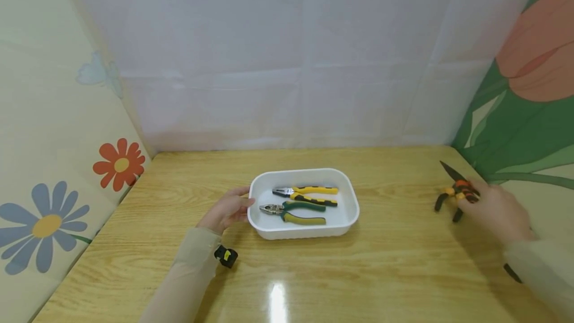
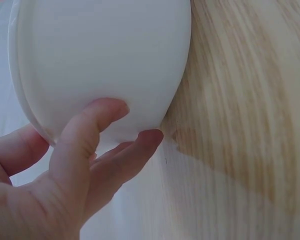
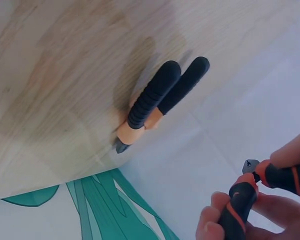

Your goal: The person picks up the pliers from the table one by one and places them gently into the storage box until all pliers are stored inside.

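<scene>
Head view: tray [image 1: 305, 233] lies between the hands [image 1: 226, 209] [image 1: 500, 211], touching the left.

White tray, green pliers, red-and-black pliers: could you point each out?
White tray [image 1: 305, 234]: head view, on the front wall.
Green pliers [image 1: 306, 206]: head view, on the upper handle.
Red-and-black pliers [image 3: 239, 201]: right wrist view, on the lower handle.

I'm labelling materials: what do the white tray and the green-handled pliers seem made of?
White tray: probably plastic, satin; its walls look smooth, with soft shading and a rounded rim. Green-handled pliers: head likely metal, silvery and shiny; coloured grips perhaps plastic or rubber.
</scene>
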`<state>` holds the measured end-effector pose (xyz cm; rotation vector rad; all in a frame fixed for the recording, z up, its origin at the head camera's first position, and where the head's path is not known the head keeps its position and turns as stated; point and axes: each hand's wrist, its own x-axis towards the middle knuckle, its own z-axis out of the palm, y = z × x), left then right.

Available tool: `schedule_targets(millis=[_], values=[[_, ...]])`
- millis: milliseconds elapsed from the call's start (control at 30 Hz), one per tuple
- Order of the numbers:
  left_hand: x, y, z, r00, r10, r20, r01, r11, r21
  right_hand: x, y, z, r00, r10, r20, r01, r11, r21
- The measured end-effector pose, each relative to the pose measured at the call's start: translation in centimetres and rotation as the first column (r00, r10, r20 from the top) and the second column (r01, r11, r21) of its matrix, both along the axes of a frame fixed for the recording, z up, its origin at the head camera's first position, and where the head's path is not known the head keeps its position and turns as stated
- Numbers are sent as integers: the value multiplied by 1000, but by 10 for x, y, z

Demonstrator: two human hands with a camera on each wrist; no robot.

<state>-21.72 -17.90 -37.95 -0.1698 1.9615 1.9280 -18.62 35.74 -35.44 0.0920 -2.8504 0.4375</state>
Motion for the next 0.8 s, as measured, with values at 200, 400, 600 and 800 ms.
schedule_targets(millis=[200,400,600,800], values=[[0,0,0,1000,2,0,-2,1000,-6,4,-10,5,999,-26,27,25,1000,11],[0,1,-1,1000,20,2,-20,1000,-17,8,-19,10,997,-42,60,41,999,15],[0,1,0,1000,25,7,-24,1000,-20,9,-26,11,996,-43,72,42,999,10],[0,2,-1,1000,25,10,-25,1000,-17,9,-36,14,998,-6,56,6,1000,2]])
